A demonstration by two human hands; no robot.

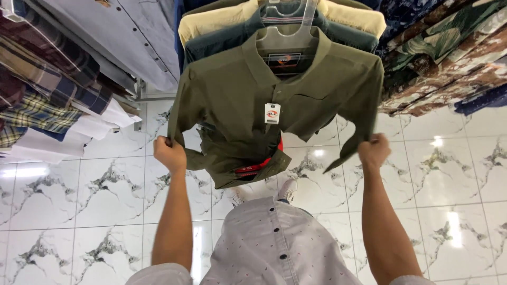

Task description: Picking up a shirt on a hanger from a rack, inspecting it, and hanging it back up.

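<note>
Item: olive shirt on hanger; my left hand and right hand grip its cuffs, spreading the sleeves wide for viewing.

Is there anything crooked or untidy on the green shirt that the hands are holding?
Yes. The olive shirt hangs straight, but its hem is bunched up, exposing red lining. The left hand and right hand pull both sleeves outward.

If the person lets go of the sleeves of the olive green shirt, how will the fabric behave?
Probably floppy: the olive green shirt folds and sags below the left hand and right hand. Likely light, since a thin clear hanger carries it. The sleeves would probably drop.
</note>
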